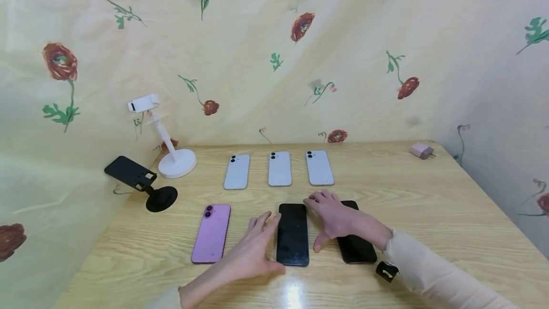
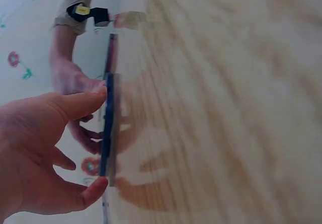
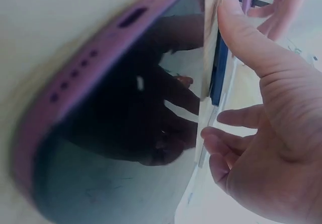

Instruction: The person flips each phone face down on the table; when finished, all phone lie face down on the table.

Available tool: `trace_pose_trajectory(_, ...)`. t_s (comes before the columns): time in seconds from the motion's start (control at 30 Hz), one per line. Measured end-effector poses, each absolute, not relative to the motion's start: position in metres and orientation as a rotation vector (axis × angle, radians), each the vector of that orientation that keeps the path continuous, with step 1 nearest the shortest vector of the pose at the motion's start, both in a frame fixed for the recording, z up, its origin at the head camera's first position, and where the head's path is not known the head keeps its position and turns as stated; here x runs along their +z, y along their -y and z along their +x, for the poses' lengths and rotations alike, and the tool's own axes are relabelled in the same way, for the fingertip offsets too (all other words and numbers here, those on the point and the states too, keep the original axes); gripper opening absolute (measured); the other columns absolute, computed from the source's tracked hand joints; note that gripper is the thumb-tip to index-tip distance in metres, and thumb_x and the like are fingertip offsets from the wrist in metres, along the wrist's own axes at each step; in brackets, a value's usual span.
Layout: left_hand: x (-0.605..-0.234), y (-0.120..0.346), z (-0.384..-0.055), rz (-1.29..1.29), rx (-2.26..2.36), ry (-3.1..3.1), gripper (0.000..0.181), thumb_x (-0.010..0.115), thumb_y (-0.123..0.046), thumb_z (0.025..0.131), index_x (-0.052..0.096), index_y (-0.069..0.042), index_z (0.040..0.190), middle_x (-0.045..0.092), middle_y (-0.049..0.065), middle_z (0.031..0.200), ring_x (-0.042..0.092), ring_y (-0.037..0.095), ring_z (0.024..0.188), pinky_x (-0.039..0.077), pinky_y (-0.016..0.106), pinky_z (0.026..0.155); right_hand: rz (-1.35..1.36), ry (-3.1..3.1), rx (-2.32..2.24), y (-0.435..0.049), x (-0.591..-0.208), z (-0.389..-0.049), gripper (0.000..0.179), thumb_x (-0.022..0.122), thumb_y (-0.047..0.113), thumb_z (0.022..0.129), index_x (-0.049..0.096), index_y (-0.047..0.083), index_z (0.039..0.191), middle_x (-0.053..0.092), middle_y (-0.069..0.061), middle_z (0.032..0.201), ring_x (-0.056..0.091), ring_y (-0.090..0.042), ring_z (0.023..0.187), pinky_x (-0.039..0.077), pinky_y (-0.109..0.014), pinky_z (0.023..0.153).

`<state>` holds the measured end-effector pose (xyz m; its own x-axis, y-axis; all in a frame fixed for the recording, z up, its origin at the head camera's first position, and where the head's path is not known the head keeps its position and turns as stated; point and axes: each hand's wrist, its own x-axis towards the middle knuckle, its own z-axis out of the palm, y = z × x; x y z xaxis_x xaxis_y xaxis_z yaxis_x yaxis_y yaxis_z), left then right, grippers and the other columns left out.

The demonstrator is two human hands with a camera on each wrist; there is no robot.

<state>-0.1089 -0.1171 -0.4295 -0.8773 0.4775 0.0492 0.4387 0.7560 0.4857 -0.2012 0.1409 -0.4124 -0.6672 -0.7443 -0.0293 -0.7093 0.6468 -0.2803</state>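
A dark-screened phone point(image 1: 293, 235) with a blue edge lies face up on the table between the two hands. My left hand point(image 1: 256, 250) is at its left side, fingers and thumb spread apart. The left wrist view shows thumb and fingertip right at the edge of this blue phone point(image 2: 107, 126). On the other side is my right hand point(image 1: 333, 216), thumb and fingers spread beside the phone's right edge. The right forearm and hand partly cover another face-up phone point(image 1: 357, 250), whose pink-purple frame fills the right wrist view. Left of the left hand lies a purple phone point(image 1: 211, 233), back up.
Three white phones, among them the middle one point(image 1: 279, 169), lie back up in a row behind. A black phone stand point(image 1: 161, 198) and a white phone stand point(image 1: 177, 163) are at the left. A pink charger plug point(image 1: 422, 150) sits near the back right corner.
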Motion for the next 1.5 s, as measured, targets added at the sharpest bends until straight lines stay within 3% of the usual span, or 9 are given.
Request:
trace_pose_trajectory(0.43, -0.437, 0.101, -0.120, 0.839, 0.701, -2.811, 0.101, 0.083, -0.045, 0.081, 0.030, -0.007, 0.158, 0.018, 0.021, 0.161, 0.030, 0.036, 0.134, 0.044, 0.048, 0.099, -1.191, -2.724, -0.393, -0.139, -0.419, -0.201, 0.119, 0.089, 0.064, 0.059, 0.044, -0.006, 0.145, 0.045, -0.019, 0.135, 0.039, -0.037, 0.122, 0.034, -0.057, 0.101)
trace_pose_trajectory(0.8, -0.437, 0.098, -0.119, 0.880, 0.709, -2.795, 0.087, 0.080, -0.043, 0.084, 0.041, -0.007, 0.152, 0.022, 0.020, 0.160, 0.031, 0.034, 0.129, 0.043, 0.046, 0.097, -1.165, -2.739, -0.408, -0.140, -0.424, -0.199, 0.118, 0.086, 0.068, 0.060, 0.045, -0.004, 0.144, 0.044, -0.018, 0.135, 0.040, -0.035, 0.120, 0.036, -0.055, 0.099)
trace_pose_trajectory(1.5, -0.440, 0.097, -0.118, 0.902, 0.714, -2.849, 0.085, 0.082, -0.045, 0.081, 0.050, -0.001, 0.146, 0.034, 0.019, 0.156, 0.039, 0.032, 0.123, 0.043, 0.042, 0.098, -1.336, -2.784, -0.406, -0.139, -0.430, -0.200, 0.114, 0.079, 0.076, 0.061, 0.052, -0.009, 0.134, 0.049, -0.015, 0.127, 0.040, -0.032, 0.116, 0.035, -0.051, 0.094)
